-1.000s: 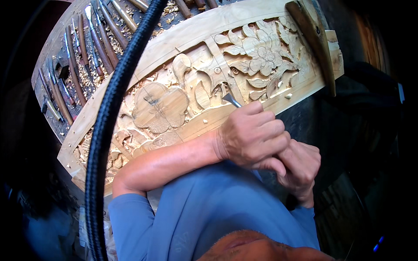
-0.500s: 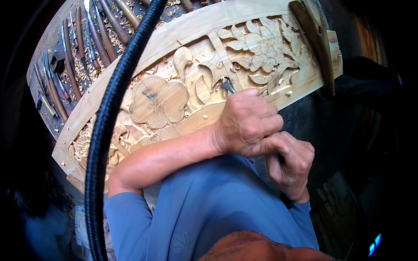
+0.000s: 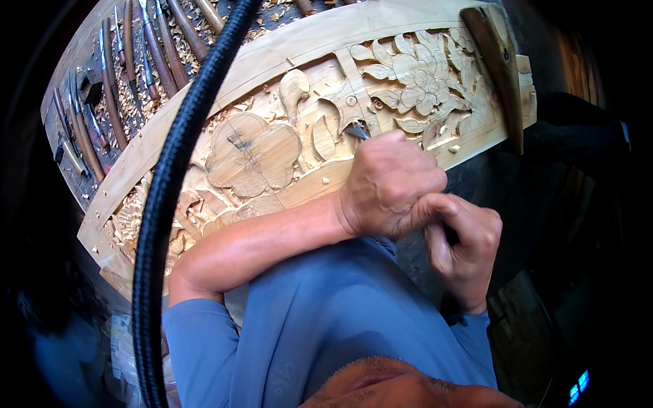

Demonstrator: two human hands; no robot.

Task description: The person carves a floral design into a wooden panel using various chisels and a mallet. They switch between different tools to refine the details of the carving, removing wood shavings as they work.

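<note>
My left hand is closed around a carving chisel, palm down. Only the chisel's dark steel blade shows past the knuckles, its edge against the carved wooden panel. Behind it, my right hand is closed in line with the chisel, touching the left; the fists hide the handle. The blade sits by a small carved scroll, between a flat flower blank with pencil lines and a shaped flower with leaves. Pale chips lie in the recesses.
Several wooden-handled chisels lie among shavings on the dark bench beyond the panel. A curved wooden bar rests across the panel's right end. A black braided cable crosses the view at left. My blue shirt is close below my hands.
The panel and bench have shifted slightly right and down in view, and my hands a little right. The blade stays by the same scroll; both hands keep their closed grip.
</note>
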